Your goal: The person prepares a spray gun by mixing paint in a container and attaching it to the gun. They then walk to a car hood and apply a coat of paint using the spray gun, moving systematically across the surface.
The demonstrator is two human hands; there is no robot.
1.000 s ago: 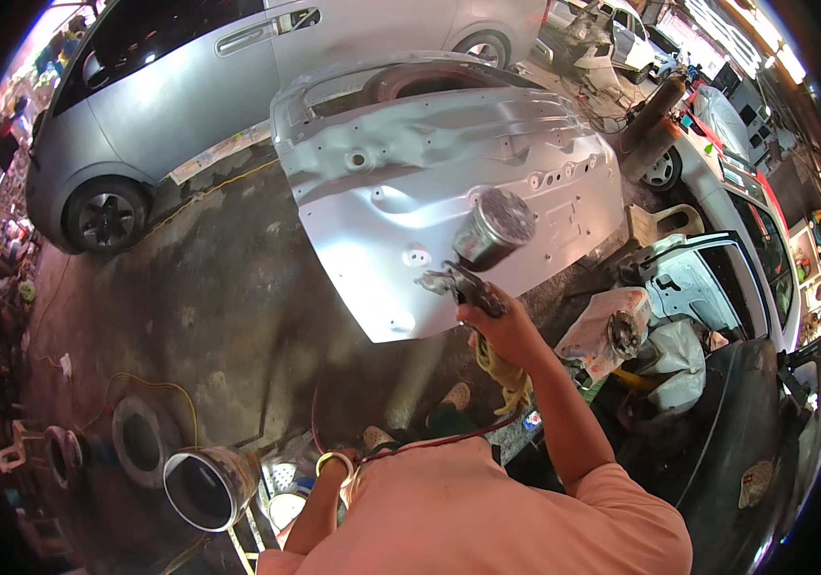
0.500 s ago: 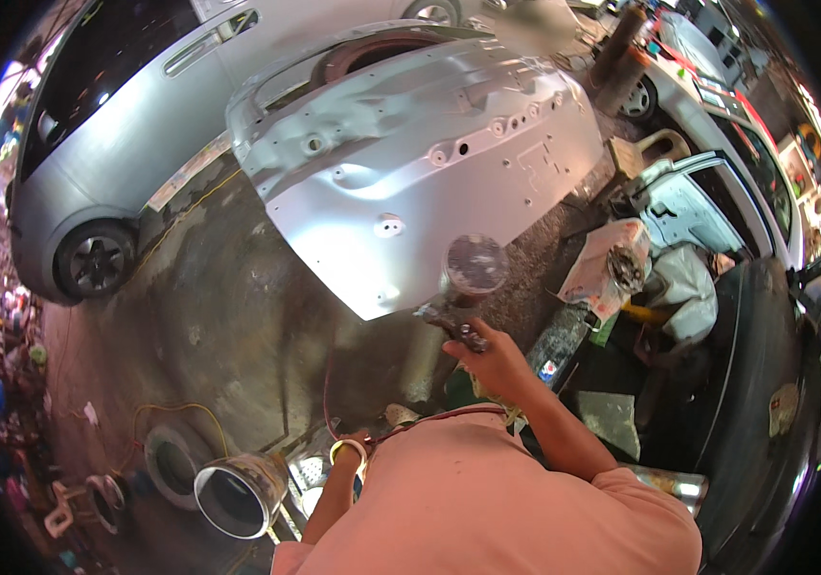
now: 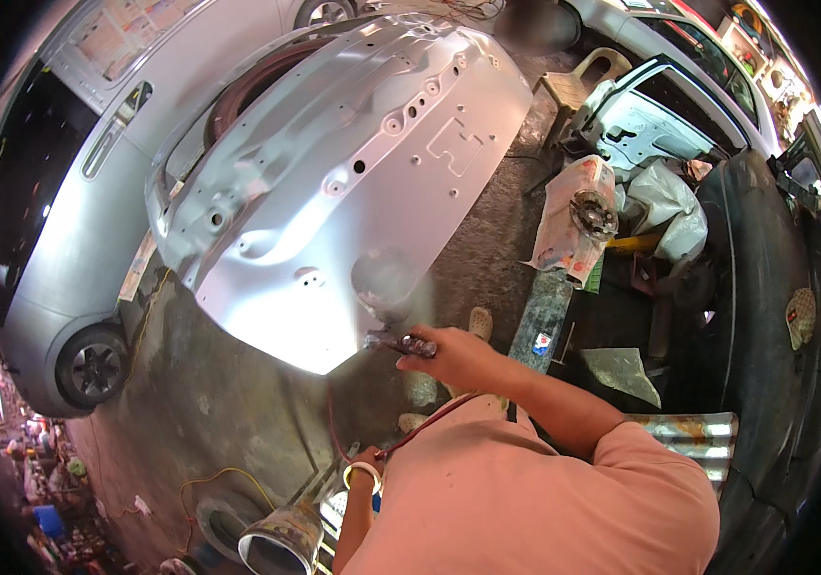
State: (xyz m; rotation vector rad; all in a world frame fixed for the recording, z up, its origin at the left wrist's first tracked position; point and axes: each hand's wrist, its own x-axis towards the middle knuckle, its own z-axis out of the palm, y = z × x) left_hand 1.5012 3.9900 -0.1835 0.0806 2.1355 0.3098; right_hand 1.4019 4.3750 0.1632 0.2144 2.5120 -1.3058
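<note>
silver panel [image 3: 334,192] faces spray gun [image 3: 393,321] in right hand [image 3: 453,356].

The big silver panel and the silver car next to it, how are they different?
The loose silver panel is one bare piece, dotted with holes and pressed shapes; the silver car is whole, with a wheel and dark windows. The right hand points a spray gun at the panel, not at the car. Both are silver.

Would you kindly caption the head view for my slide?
Right hand holds a spray gun at a silver car panel; left hand hangs low beside a metal can.
</note>
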